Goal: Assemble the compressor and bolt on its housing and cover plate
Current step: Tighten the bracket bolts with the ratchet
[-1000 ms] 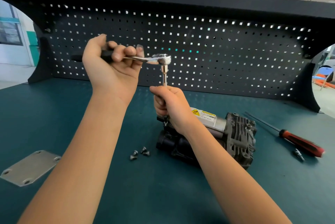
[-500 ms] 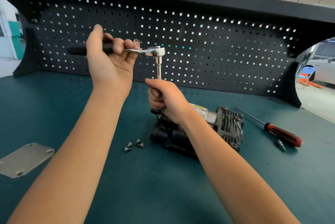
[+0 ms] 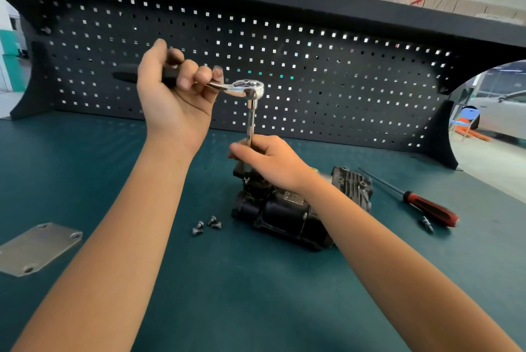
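Note:
A black compressor (image 3: 280,215) with a grey finned head (image 3: 354,186) lies on the green bench. My left hand (image 3: 176,101) grips the black handle of a chrome ratchet wrench (image 3: 246,88), held level above the compressor. The wrench's long extension bar (image 3: 251,121) stands upright and reaches down to the compressor's top left end. My right hand (image 3: 270,160) grips the lower part of that bar and hides its tip. Several loose bolts (image 3: 206,226) lie just left of the compressor. A flat grey cover plate (image 3: 37,249) lies at the far left.
A red-handled screwdriver (image 3: 427,206) lies right of the compressor, with a small bit (image 3: 426,223) beside its handle. A black pegboard (image 3: 313,81) closes the back of the bench (image 3: 256,294). The bench's right edge (image 3: 489,192) borders an open floor.
The wrench handle has swung a little in my left hand while my right hand stays on the extension bar. The view has shifted slightly.

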Action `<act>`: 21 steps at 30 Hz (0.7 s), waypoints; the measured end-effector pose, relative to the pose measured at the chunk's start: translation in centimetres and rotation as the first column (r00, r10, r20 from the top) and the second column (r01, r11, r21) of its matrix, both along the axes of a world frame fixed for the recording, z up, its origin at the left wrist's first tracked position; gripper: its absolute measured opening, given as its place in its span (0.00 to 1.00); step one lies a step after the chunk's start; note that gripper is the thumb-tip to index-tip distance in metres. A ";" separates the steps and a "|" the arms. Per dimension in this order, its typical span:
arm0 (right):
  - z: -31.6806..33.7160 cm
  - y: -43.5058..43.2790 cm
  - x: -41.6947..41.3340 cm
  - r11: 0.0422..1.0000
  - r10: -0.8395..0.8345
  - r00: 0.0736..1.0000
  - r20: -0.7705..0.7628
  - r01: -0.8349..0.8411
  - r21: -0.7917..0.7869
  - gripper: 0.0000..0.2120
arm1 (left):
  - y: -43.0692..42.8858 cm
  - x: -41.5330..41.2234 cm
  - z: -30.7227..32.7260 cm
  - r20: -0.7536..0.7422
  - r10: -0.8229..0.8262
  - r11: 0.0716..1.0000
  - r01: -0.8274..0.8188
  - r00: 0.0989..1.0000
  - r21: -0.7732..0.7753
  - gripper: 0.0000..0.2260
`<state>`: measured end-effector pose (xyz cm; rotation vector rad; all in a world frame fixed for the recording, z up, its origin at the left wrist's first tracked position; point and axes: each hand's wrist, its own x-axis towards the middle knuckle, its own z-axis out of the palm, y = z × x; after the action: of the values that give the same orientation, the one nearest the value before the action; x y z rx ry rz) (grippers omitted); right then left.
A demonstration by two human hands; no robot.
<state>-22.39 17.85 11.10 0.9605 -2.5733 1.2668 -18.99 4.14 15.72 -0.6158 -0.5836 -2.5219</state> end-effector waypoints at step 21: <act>-2.3 -0.6 1.2 0.963 -0.201 0.949 -0.242 0.145 -0.229 0.05 | 0.9 -0.2 0.2 0.033 0.081 0.997 -0.081 0.996 -0.006 0.14</act>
<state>-21.16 17.21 8.77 0.7817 -2.2175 1.2374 -19.21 5.04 15.88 -0.5421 -0.6143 -2.4596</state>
